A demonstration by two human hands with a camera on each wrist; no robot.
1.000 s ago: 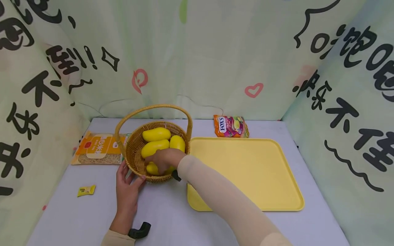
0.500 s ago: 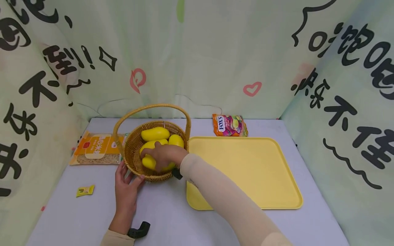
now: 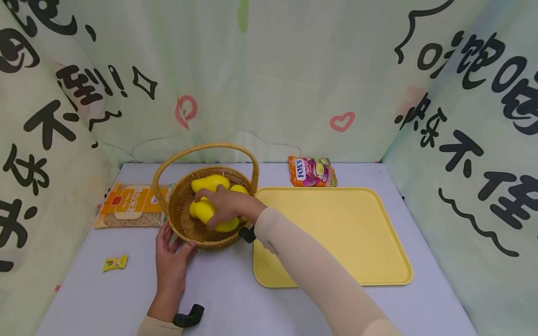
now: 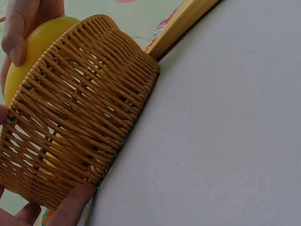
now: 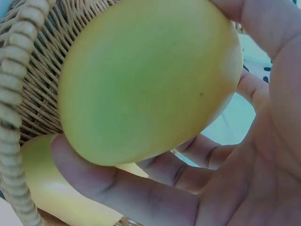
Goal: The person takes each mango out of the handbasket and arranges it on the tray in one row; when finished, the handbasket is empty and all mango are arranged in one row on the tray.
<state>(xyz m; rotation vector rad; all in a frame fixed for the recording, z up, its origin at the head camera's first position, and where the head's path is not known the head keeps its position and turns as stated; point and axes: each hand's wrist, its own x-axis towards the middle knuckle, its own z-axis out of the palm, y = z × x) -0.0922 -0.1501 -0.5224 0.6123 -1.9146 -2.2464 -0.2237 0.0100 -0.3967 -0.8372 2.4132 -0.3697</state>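
Observation:
A brown wicker basket (image 3: 178, 205) with a tall arched handle holds several yellow mangoes, one (image 3: 210, 183) lying at its back. Low on its near left side, my left hand (image 3: 171, 256) grips the basket, thumb against the weave in the left wrist view. Reaching over the near right rim, my right hand (image 3: 224, 205) grips a mango (image 5: 146, 89) between thumb and fingers. This fruit shows a greenish patch and rises above the rim in the left wrist view. Below it, another mango (image 5: 70, 188) lies against the basket wall.
Right of the basket lies a yellow tray (image 3: 336, 238), partly under my right forearm. Behind it is a colourful candy bag (image 3: 312, 171). An orange packet of grain (image 3: 134, 205) lies left of the basket, a small yellow wrapped candy (image 3: 115, 263) nearer me. Printed curtains enclose the table.
My right hand has gone from deep in the basket to gripping a mango and has lifted up and slightly right. My left hand stays at the basket's side.

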